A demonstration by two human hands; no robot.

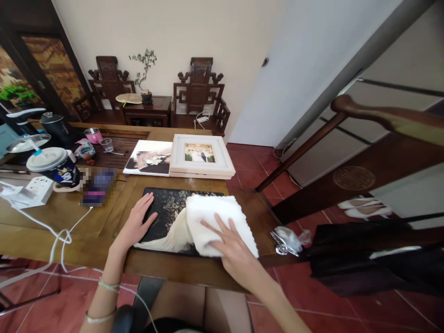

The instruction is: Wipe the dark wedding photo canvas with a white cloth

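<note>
A dark photo print [165, 209] lies flat on the wooden table [104, 259] in front of me. My left hand [136, 223] rests flat on the print's left edge, fingers spread. My right hand [231, 245] presses a folded white cloth [218, 217] onto the right half of the print, covering that part. Behind the print lie a frameless photo [148, 157] and a white-framed photo [201, 156], side by side.
At the table's left stand a lidded cup [55, 167], a white power strip [34, 190] with cables, a kettle [57, 127] and a pink cup [93, 135]. A plastic-wrapped item [287, 239] lies at the right edge. Carved wooden chairs [199, 95] stand by the wall.
</note>
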